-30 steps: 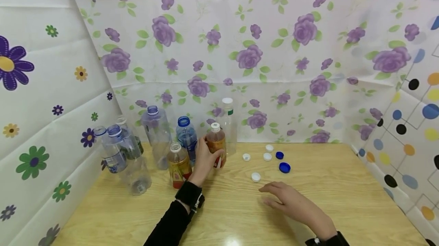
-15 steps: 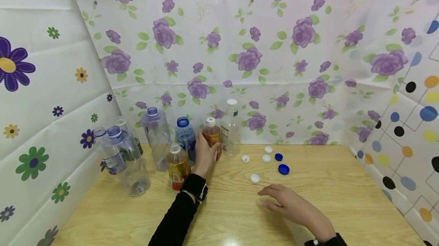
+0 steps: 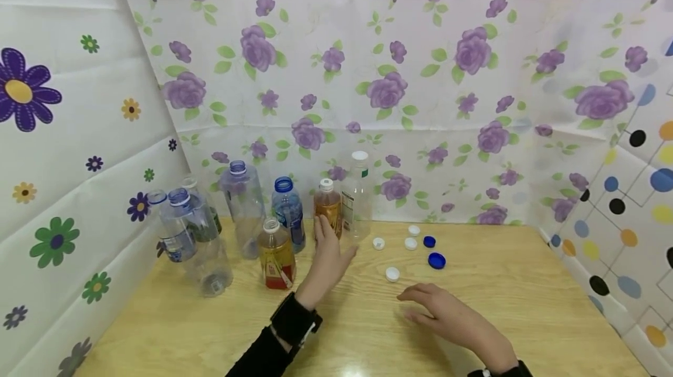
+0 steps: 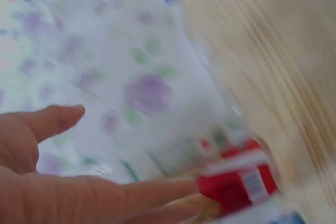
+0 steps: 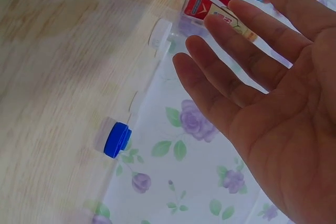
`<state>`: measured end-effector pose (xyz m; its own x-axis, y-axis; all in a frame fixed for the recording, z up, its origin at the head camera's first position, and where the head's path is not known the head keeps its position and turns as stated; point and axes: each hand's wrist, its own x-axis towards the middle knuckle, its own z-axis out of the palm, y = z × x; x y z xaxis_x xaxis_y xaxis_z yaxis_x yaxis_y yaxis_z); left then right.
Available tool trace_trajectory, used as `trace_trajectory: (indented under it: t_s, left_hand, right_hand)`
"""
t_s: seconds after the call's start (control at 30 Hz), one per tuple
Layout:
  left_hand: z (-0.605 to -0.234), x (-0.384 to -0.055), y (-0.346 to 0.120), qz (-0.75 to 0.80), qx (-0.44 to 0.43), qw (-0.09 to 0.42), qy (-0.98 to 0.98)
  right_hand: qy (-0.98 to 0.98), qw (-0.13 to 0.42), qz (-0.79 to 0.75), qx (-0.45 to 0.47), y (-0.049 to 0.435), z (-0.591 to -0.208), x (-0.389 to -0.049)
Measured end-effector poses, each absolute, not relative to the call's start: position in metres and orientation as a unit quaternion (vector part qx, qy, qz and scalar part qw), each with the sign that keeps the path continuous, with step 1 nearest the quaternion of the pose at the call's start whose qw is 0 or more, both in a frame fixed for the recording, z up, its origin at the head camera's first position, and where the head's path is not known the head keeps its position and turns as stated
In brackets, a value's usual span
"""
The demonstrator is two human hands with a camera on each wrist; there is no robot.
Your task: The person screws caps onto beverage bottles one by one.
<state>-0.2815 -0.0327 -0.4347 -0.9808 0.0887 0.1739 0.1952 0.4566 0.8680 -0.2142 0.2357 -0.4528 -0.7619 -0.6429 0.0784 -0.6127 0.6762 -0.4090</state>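
Observation:
My left hand (image 3: 327, 266) is open in front of an amber bottle (image 3: 328, 206) with a white top, its thumb spread away and fingertips overlapping the bottle's lower part. In the blurred left wrist view, straight fingers reach toward a red label (image 4: 239, 184). Right beside the amber bottle stands a tall clear bottle (image 3: 357, 204) with a white cap. A second amber bottle (image 3: 277, 260) stands closer, left of that hand. My right hand (image 3: 447, 315) hovers over the table with relaxed fingers, holding nothing; the right wrist view shows its bare palm. Nearest it lies a white cap (image 3: 392, 274).
Several white caps and two blue ones lie loose, including a large blue cap (image 3: 437, 260). On the left stand uncapped bottles: a blue bottle (image 3: 289, 219), a large pale bottle (image 3: 242, 207) and a cluster of clear bottles (image 3: 194, 248). Flowered sheeting (image 3: 389, 90) walls the wooden table (image 3: 357, 318).
My left hand gripped the amber bottle and moved it back beside the blue one, then let go and drew back. The clear bottle shifted slightly right. My right hand stayed put.

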Motion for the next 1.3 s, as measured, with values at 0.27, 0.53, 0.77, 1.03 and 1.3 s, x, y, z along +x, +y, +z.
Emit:
trace_trajectory:
  t_s: [0.27, 0.53, 0.77, 1.03, 1.3]
  left_hand:
    - [-0.423, -0.197, -0.071, -0.476, -0.187, -0.04, -0.859]
    - [-0.432, -0.178, -0.145, -0.436, -0.079, 0.003, -0.896]
    - [-0.432, -0.216, -0.182, -0.392, 0.0, 0.052, -0.918]
    - [-0.441, -0.256, -0.183, -0.481, -0.029, 0.022, -0.876]
    - [-0.453, -0.271, -0.177, -0.515, -0.052, 0.062, -0.853]
  right_hand:
    - [0.916, 0.024, -0.208, -0.342, 0.239, -0.449, -0.211]
    - [0.91, 0.03, -0.203, -0.359, 0.235, -0.447, -0.208]
    - [0.914, 0.029, -0.197, -0.353, 0.238, -0.446, -0.207]
    - [0.911, 0.035, -0.201, -0.359, 0.239, -0.447, -0.205]
    - [0.911, 0.035, -0.204, -0.358, 0.239, -0.448, -0.205]
